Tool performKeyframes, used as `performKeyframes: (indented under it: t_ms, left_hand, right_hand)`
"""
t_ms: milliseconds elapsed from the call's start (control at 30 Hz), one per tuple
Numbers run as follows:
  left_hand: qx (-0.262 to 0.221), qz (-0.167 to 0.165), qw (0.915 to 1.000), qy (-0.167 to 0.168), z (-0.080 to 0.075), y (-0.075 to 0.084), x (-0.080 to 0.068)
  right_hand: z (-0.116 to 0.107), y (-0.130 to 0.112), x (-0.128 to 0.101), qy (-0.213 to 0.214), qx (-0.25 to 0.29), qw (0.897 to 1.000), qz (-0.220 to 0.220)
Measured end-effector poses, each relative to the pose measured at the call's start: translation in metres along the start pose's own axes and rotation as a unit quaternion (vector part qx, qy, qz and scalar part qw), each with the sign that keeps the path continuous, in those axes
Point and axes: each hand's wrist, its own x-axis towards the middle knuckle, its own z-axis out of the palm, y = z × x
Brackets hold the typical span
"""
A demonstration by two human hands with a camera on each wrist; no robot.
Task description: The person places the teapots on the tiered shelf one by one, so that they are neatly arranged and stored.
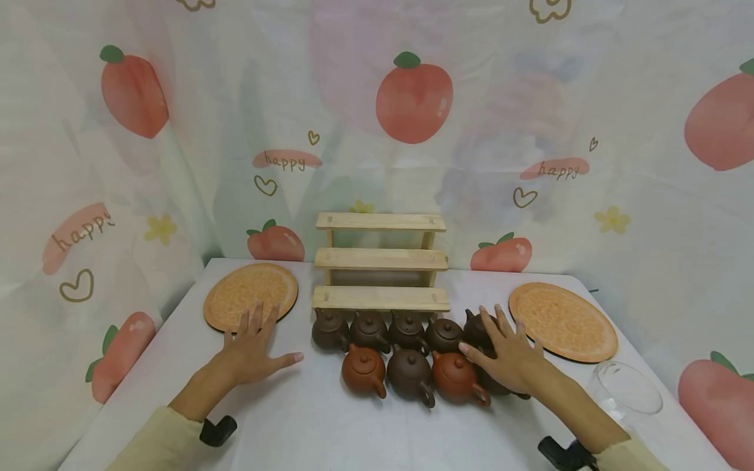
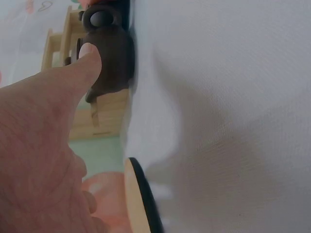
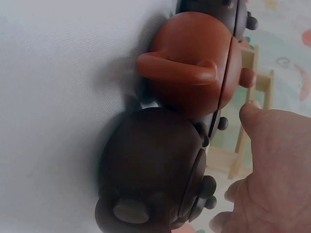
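Note:
Several small clay teapots stand in two rows on the white table. The back row holds dark brown teapots. In front are a reddish-brown teapot, a dark teapot, another reddish-brown teapot and, partly hidden by my right hand, a dark teapot. That hand hovers with spread fingers over the rows' right end, holding nothing. My left hand is empty too, its fingers spread left of the teapots, the fingertips overlapping a round mat in the head view.
Behind the teapots stands a three-tier wooden shelf. Round orange-tan mats lie at the left and right. A clear glass bowl sits near the right edge. Fruit-printed cloth walls in the table's back and sides.

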Motion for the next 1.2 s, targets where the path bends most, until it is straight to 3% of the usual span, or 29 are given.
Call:
performKeyframes:
  t_ms: [200,400,633,800,1033,1200]
  left_hand:
    - [0.000,0.001,1.0000,-0.007,-0.002,0.004,0.000]
    - [-0.009,0.005,0.9999,-0.009,-0.003,0.004,0.009]
    - [-0.084,0.038,0.9958,0.006,-0.002,-0.004,0.028]
    - [-0.143,0.034,0.9891,0.010,0.003,-0.005,0.045]
    - [-0.176,0.059,0.9812,0.051,0.015,-0.004,0.068]
    - [-0.202,0.084,0.9743,0.054,0.017,-0.001,0.080]
  right_hand:
    - [-0.001,0.005,-0.003,-0.003,0.015,1.000,0.002]
    - [-0.004,0.013,-0.011,-0.002,0.029,1.000,0.002]
    - [-0.006,0.018,-0.022,0.012,0.097,0.995,-0.034]
    - [-0.005,0.018,-0.031,0.033,0.130,0.990,-0.053]
    - [0.000,0.019,-0.043,0.036,0.100,0.994,-0.021]
    - [0.004,0.023,-0.052,0.027,0.096,0.995,0.011]
